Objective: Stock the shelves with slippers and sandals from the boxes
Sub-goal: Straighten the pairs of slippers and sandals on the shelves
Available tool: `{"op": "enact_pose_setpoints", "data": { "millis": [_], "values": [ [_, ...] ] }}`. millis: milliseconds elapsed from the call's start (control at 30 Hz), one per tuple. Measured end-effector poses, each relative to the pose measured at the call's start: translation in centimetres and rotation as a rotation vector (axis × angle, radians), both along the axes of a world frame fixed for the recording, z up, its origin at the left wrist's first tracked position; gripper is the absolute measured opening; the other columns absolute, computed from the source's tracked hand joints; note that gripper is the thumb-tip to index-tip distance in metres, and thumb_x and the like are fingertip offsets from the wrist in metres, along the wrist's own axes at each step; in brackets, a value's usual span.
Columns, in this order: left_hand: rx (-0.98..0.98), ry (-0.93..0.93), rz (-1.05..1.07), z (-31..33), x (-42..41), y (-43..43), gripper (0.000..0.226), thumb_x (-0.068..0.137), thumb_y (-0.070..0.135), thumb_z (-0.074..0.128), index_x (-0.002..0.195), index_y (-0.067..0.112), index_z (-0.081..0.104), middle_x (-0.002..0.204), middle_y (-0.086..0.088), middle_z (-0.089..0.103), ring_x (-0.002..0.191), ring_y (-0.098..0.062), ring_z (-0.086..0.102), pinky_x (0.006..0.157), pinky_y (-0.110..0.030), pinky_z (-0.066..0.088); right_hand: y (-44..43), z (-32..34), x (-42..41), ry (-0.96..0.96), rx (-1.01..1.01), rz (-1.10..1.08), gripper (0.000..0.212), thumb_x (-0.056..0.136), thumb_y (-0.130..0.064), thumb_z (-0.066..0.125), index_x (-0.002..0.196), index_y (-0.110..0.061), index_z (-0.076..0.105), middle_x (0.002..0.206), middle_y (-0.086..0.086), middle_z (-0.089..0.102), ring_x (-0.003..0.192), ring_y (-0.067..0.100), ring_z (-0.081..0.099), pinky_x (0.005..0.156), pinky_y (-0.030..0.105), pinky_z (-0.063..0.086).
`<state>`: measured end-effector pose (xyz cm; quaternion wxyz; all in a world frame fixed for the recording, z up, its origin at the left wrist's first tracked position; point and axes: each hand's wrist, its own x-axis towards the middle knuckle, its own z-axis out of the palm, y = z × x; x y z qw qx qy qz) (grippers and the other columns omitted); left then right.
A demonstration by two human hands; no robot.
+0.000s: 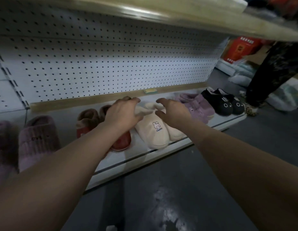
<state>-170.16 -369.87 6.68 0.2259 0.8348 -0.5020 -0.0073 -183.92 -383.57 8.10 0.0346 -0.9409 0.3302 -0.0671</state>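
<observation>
The person is reaching both arms toward the lower shelf [141,155]. The left hand [123,114] and the right hand [174,112] are hanging over the cream slippers [157,130], one at each side of the furry collars. The fingers are spread and a little bent, gripping nothing; whether the fingertips are touching the fur, I cannot tell. The cream pair is lying in the middle of the shelf, between the red slippers [121,142] and the purple slippers [199,107]. The black slippers [225,104] are sitting at the far right end.

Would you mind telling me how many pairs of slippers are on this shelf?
5, left to right: mauve pair, partly cropped; red pair, partly behind the left hand; cream bunny pair; lilac pair; black cat-face pair at the right end.
</observation>
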Motion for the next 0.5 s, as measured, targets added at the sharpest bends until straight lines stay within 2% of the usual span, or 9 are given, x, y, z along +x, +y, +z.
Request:
{"op": "enact_pose_setpoints", "data": {
  "millis": [167, 333, 433, 500],
  "values": [
    [0.073, 0.011, 0.003, -0.6, -2.6, -3.8, 0.068, 0.078, 0.047, 0.071, 0.139, 0.029, 0.047, 0.134, -0.003, 0.054, 0.121, -0.026, 0.053, 0.095, -0.035, 0.044, -4.7, -1.0, -2.8, 0.055, 0.052, 0.021, 0.048, 0.094, -0.039, 0.055, 0.139, -0.026, 0.046, 0.123, 0.010, 0.063, 0.112, 0.030, 0.060, 0.091, 0.042, 0.050],
    [0.178, 0.027, -0.001, -1.9, -4.9, -7.5, 0.080, 0.075, 0.049, 0.074, 0.143, 0.028, 0.039, 0.141, -0.005, 0.046, 0.125, -0.028, 0.047, 0.099, -0.038, 0.041, -8.4, -1.9, -5.0, 0.062, 0.123, 0.029, 0.051, 0.094, -0.038, 0.057, 0.142, -0.026, 0.043, 0.132, 0.011, 0.058, 0.120, 0.030, 0.055, 0.097, 0.042, 0.047],
    [0.283, 0.043, 0.002, -3.4, -5.8, -8.8, 0.098, 0.068, 0.052, 0.079, 0.148, 0.026, 0.029, 0.151, -0.007, 0.033, 0.134, -0.031, 0.037, 0.104, -0.043, 0.039, -10.2, -3.2, -5.5, 0.104, 0.169, 0.028, 0.055, 0.094, -0.041, 0.057, 0.144, -0.027, 0.038, 0.136, 0.010, 0.055, 0.121, 0.030, 0.054, 0.098, 0.042, 0.046],
    [0.341, 0.101, -0.006, -5.2, -6.4, -8.9, 0.115, 0.064, 0.053, 0.081, 0.152, 0.025, 0.013, 0.158, -0.008, 0.018, 0.141, -0.033, 0.025, 0.107, -0.048, 0.038, -10.9, -4.5, -5.4, 0.122, 0.225, 0.018, 0.063, 0.090, -0.041, 0.060, 0.146, -0.026, 0.035, 0.136, 0.012, 0.054, 0.121, 0.031, 0.053, 0.095, 0.039, 0.046]
  ]
}}
